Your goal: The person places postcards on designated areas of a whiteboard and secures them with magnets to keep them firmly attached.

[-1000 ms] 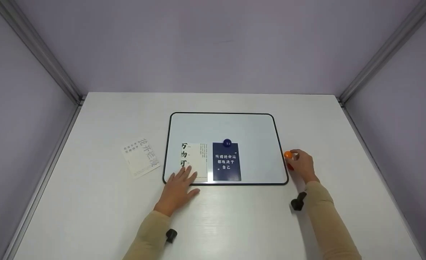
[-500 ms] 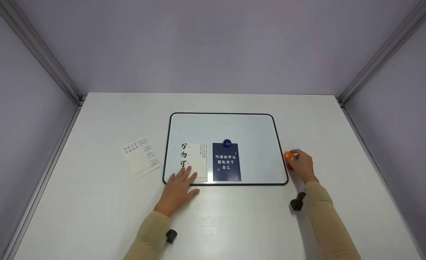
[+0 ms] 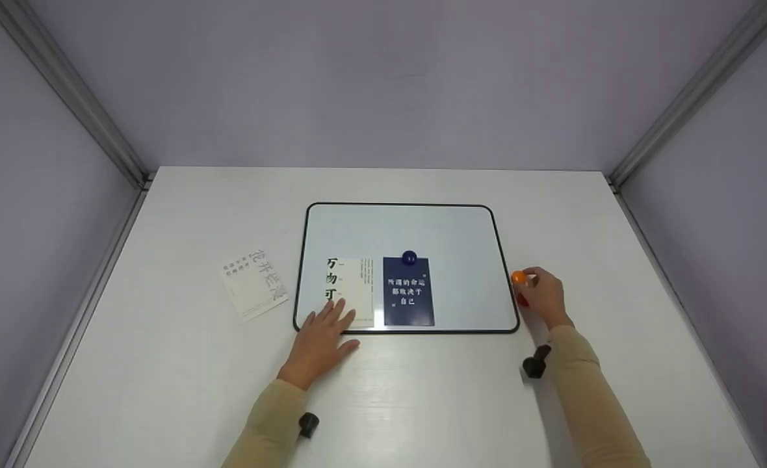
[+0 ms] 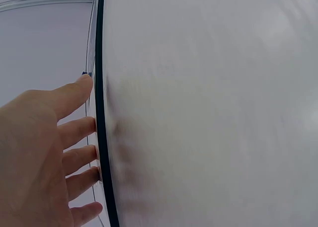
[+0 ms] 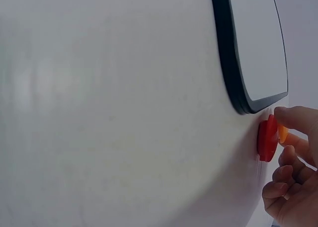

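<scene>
A black-framed whiteboard (image 3: 452,231) lies on the table. My left hand (image 3: 317,348) rests with straight, spread fingers on the lower left of a white card with dark lettering (image 3: 357,283), over the board's near edge. Beside that card lies a dark blue card (image 3: 409,305), its top edge under a round blue magnet (image 3: 409,258). Just past the board's right edge, my right hand (image 3: 547,296) pinches an orange magnet (image 3: 519,277) between thumb and finger. A red magnet (image 5: 267,138) sits on the table right by it, partly hidden by the hand in the head view.
Left of the board, another white card with grey lettering (image 3: 253,286) lies tilted on the white table (image 3: 182,364). Pale walls (image 3: 383,84) stand behind and at both sides. A small black device (image 3: 535,366) is by the right wrist, another (image 3: 309,424) by the left.
</scene>
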`<state>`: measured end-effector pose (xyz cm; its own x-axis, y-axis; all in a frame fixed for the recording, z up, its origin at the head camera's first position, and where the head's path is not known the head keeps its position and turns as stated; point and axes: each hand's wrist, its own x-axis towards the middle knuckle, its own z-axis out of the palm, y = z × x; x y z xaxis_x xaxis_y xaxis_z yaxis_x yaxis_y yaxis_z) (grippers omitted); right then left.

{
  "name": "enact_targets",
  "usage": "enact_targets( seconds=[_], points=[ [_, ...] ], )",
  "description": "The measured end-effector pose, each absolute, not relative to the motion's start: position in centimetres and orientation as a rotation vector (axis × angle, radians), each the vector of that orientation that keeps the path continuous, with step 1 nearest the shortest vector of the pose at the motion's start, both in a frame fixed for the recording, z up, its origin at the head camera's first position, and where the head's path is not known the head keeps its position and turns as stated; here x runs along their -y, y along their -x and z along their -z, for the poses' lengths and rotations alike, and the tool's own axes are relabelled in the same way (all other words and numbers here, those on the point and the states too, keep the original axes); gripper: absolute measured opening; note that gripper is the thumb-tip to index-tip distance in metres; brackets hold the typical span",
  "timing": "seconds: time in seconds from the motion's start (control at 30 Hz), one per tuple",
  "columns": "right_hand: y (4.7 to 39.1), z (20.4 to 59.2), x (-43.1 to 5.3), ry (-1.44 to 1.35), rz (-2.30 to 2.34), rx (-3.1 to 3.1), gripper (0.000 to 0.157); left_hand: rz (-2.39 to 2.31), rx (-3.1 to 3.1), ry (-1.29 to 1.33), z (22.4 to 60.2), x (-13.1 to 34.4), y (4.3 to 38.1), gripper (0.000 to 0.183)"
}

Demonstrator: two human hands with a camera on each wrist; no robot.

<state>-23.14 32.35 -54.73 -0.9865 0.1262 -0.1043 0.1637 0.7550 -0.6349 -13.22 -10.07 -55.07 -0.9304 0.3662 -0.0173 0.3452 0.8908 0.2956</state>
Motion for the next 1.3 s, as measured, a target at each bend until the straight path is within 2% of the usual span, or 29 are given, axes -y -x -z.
enact_targets(
  seconds=[1.3],
  points=[
    [23.1,53.1,-29.7,-0.113,1.097,-2.928,0.035,-0.426,-2.964,-0.526,55.2,10.0,13.3,0.058]
  ],
)
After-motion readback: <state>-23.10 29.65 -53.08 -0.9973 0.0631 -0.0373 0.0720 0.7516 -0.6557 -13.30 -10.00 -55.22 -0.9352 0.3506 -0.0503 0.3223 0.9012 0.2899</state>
